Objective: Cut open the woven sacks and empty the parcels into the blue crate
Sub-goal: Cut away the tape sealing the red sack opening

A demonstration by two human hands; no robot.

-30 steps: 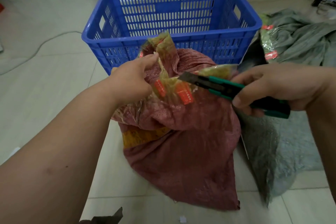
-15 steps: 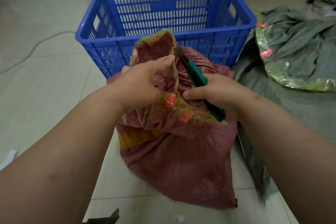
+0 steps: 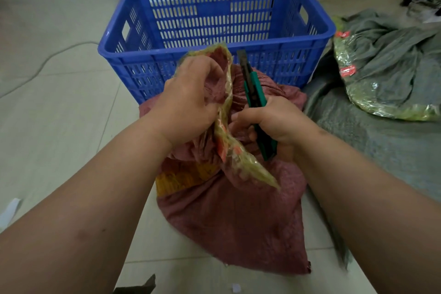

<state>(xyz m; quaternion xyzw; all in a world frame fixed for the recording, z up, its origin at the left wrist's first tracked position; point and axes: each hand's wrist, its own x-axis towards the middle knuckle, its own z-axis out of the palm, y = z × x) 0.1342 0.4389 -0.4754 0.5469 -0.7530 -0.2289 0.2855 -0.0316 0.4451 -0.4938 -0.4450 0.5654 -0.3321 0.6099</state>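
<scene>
1. The left hand (image 3: 188, 100) is gripping the bunched, tape-wrapped neck of the dark red woven plastic sack (image 3: 238, 217), its fingers curled tight round the fabric and lifting it upright.
2. The right hand (image 3: 274, 122) is holding the green and black utility knife (image 3: 254, 93), its fingers wrapped round the handle. The dark blade is pointing up and away, just beside the raised neck.
3. The yellowish clear tape with red markings (image 3: 229, 148) is trailing down from the neck across the sack between the two hands.
4. The sack is standing on the pale tiled floor (image 3: 59, 107), touching the near wall of the blue slotted plastic crate (image 3: 214, 7).
5. A grey-green woven sack (image 3: 381, 141) is lying flat on the floor to the right, and a second grey-green sack bound in clear tape (image 3: 391, 71) is resting on it.
</scene>
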